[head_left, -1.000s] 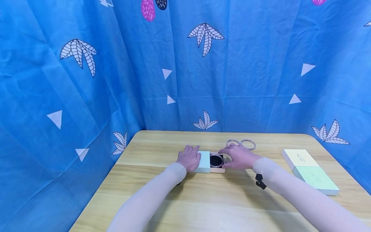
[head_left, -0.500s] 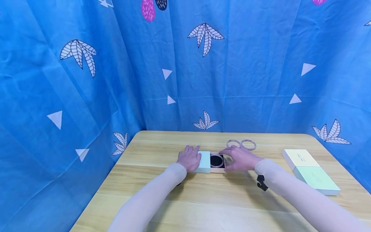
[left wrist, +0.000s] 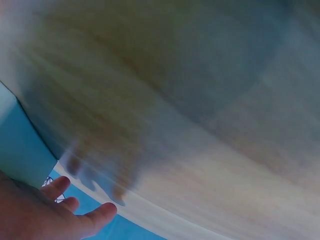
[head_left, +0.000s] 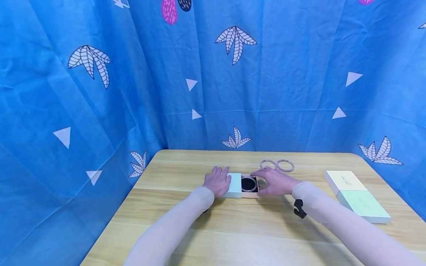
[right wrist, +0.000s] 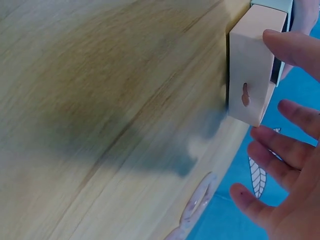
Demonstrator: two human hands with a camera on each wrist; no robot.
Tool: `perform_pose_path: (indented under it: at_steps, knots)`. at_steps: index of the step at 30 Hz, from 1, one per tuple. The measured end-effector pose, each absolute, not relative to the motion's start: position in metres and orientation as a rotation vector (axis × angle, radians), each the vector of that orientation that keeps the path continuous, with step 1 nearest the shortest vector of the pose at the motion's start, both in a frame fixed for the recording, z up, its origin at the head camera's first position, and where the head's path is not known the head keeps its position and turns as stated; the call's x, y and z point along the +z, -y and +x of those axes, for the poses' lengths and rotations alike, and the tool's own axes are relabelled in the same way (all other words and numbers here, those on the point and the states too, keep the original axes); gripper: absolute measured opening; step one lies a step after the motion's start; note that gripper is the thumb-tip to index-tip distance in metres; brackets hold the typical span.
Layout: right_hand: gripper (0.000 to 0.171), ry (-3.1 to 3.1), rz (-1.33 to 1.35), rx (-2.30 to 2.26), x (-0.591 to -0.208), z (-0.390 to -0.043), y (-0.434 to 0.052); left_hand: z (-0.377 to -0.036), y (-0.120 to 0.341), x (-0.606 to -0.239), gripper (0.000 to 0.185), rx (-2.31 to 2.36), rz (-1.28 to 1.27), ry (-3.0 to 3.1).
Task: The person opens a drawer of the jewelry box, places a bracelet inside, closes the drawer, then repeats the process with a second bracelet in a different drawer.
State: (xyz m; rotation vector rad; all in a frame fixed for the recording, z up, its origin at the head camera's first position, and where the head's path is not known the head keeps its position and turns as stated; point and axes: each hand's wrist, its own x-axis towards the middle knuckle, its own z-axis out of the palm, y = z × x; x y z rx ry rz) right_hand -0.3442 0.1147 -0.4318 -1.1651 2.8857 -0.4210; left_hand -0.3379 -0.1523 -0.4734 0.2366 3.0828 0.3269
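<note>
A sliding box lies at the middle of the wooden table (head_left: 233, 229). Its pale teal sleeve (head_left: 235, 184) is on the left, and its beige tray (head_left: 250, 195) sticks out to the right. In the tray's black well lies a bangle (head_left: 249, 183). My left hand (head_left: 217, 181) rests flat against the sleeve's left end, fingers straight. My right hand (head_left: 274, 181) is at the tray's right end. In the right wrist view its thumb (right wrist: 295, 47) touches the tray end (right wrist: 252, 75), while the other fingers (right wrist: 280, 155) are spread and off the box.
Two loose bangles (head_left: 267, 163) (head_left: 285, 165) lie just behind my right hand. A pale yellow box (head_left: 344, 181) and a pale green box (head_left: 362, 205) sit together at the right side of the table. Blue patterned cloth hangs behind and to both sides.
My right hand has edged slightly to the right at the tray's end. The left hand and the sleeve have stayed in place.
</note>
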Motion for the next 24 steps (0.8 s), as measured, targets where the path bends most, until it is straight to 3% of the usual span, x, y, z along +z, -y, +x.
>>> perform_pose_path:
  at_steps: [24]
  knots:
    - [0.079, -2.852, -1.147, -0.482, -0.4353, -0.3486, -0.107, -0.3378, 0.1522, -0.4726, 0.062, 0.32, 0.234, -3.078]
